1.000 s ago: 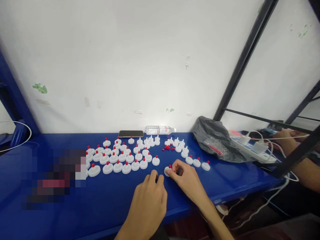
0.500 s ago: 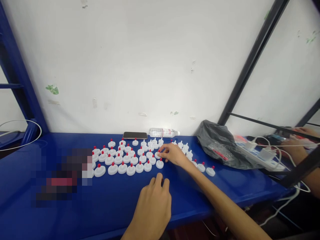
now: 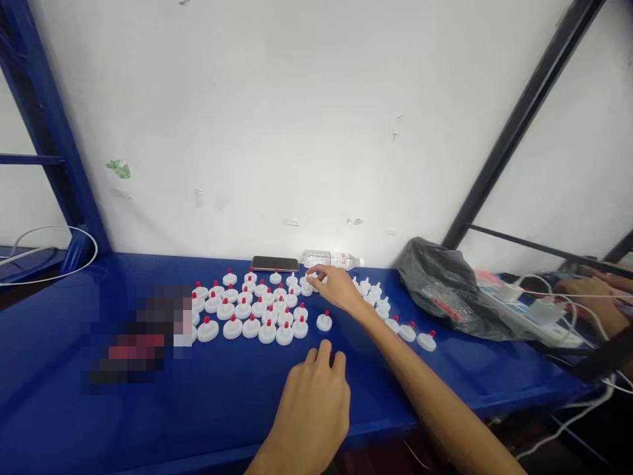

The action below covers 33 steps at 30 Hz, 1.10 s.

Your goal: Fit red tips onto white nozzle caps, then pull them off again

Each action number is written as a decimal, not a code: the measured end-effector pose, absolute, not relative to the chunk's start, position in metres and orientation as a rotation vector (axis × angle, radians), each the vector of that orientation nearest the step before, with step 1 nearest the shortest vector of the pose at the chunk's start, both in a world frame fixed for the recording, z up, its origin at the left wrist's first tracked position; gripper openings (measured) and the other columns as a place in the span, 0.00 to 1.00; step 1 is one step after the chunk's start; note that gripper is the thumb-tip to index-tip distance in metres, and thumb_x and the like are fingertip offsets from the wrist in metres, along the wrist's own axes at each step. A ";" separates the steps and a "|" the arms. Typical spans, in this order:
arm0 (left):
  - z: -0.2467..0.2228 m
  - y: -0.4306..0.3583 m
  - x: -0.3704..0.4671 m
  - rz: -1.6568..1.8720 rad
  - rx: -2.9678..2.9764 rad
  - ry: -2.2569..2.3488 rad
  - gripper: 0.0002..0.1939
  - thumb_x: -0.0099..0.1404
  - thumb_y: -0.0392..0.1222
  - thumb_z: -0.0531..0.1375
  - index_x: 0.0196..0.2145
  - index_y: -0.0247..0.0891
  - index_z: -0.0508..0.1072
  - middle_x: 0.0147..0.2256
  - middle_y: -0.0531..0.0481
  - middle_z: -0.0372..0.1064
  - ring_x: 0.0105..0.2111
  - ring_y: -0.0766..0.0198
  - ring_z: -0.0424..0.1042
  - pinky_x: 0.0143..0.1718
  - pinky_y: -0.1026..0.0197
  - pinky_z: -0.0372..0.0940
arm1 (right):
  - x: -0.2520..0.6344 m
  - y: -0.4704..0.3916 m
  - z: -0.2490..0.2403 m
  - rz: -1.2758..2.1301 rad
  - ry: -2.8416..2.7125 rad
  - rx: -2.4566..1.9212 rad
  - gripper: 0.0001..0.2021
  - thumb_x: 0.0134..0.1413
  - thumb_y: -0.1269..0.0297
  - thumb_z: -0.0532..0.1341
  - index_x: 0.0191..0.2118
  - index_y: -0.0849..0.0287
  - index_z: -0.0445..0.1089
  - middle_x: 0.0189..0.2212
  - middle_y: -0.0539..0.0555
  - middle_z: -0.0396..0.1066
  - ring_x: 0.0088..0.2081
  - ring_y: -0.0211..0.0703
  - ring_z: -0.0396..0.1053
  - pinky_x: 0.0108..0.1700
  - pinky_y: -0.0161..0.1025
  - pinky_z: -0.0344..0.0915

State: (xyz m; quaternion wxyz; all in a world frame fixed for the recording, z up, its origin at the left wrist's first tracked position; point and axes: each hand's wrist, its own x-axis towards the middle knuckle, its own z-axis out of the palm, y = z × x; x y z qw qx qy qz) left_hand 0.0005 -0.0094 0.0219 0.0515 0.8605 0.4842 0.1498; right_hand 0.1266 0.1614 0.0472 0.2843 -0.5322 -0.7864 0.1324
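Note:
Several white round caps with pointed spouts stand on the blue table (image 3: 222, 396). Many, such as this red-tipped cap (image 3: 324, 321), carry a small red tip; others at the back and right have bare white spouts. My right hand (image 3: 336, 288) reaches over the back rows, thumb and forefinger closed around the spout of a white cap (image 3: 306, 288). Closer to the front edge is my left hand (image 3: 314, 399), back upward and fingers curled down. Whatever its fingers hold, if anything, is hidden beneath it.
A phone (image 3: 275, 264) and a clear plastic bottle (image 3: 329, 259) lie along the wall. At the right is a black plastic bag (image 3: 435, 284) with red bits on it, beside a power strip (image 3: 544, 316) with chargers and cables. A pixelated patch covers the left.
My right hand has moved back from a red-tipped cap to a bare-spouted one behind. A red-tipped cap in the right part of the group has shifted left. My left hand stays curled.

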 end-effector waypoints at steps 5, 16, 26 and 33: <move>0.017 -0.011 0.001 0.528 2.613 1.490 0.19 0.69 0.28 0.46 0.43 0.39 0.75 0.45 0.43 0.73 0.41 0.51 0.76 0.37 0.50 0.75 | 0.137 0.161 0.048 0.308 -2.192 -1.396 0.05 0.57 0.64 0.67 0.40 0.54 0.78 0.33 0.50 0.80 0.35 0.44 0.76 0.39 0.37 0.63; 0.011 -0.007 -0.001 0.840 2.297 1.667 0.19 0.75 0.45 0.51 0.59 0.40 0.70 0.50 0.42 0.76 0.43 0.50 0.80 0.38 0.52 0.74 | 0.175 0.029 0.079 0.946 -2.078 -1.173 0.08 0.59 0.58 0.68 0.36 0.56 0.73 0.26 0.48 0.74 0.27 0.38 0.70 0.30 0.34 0.62; -0.001 -0.007 -0.002 0.992 2.500 1.362 0.16 0.72 0.37 0.52 0.54 0.44 0.71 0.47 0.51 0.78 0.35 0.56 0.81 0.31 0.55 0.73 | 0.206 0.049 0.070 1.454 -2.119 -0.957 0.15 0.53 0.54 0.72 0.41 0.58 0.77 0.31 0.52 0.78 0.30 0.39 0.74 0.30 0.33 0.64; 0.004 -0.007 -0.004 0.705 2.700 1.279 0.32 0.68 0.26 0.48 0.68 0.35 0.58 0.58 0.43 0.72 0.47 0.58 0.78 0.38 0.59 0.73 | 0.203 0.106 0.040 0.724 -1.937 -1.515 0.12 0.60 0.62 0.61 0.48 0.58 0.72 0.32 0.52 0.77 0.27 0.40 0.74 0.28 0.35 0.65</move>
